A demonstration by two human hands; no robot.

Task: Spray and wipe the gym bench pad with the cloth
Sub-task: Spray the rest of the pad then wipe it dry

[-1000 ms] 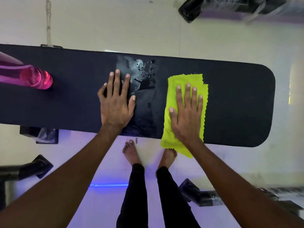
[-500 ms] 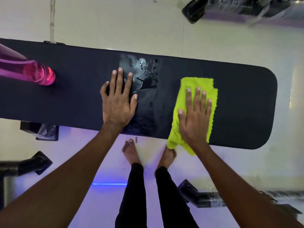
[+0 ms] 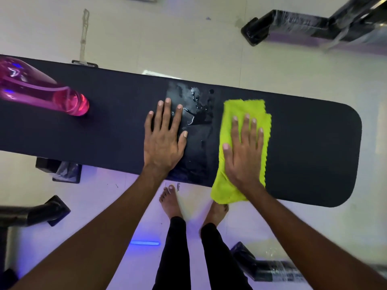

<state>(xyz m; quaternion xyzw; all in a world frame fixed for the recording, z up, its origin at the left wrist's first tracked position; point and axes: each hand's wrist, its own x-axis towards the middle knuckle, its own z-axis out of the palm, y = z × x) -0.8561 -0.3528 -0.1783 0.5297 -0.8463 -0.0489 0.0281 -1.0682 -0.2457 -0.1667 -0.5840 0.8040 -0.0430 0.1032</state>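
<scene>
On the bench pad (image 3: 310,155): wiping in hand, wet patch (image 3: 196,114) not yet cleared.

Right hand (image 3: 244,151) presses the yellow-green cloth (image 3: 245,107) flat, fingers straight and slightly spread, just right of the patch; the cloth's near end overhangs the pad edge. Left hand (image 3: 164,139) lies flat beside the liquid, fingers apart. Risks, in my judgement: the overhanging cloth slipping off, the bracing palm sliding on the wet, and the pink bottle (image 3: 41,95) being knocked over.
</scene>
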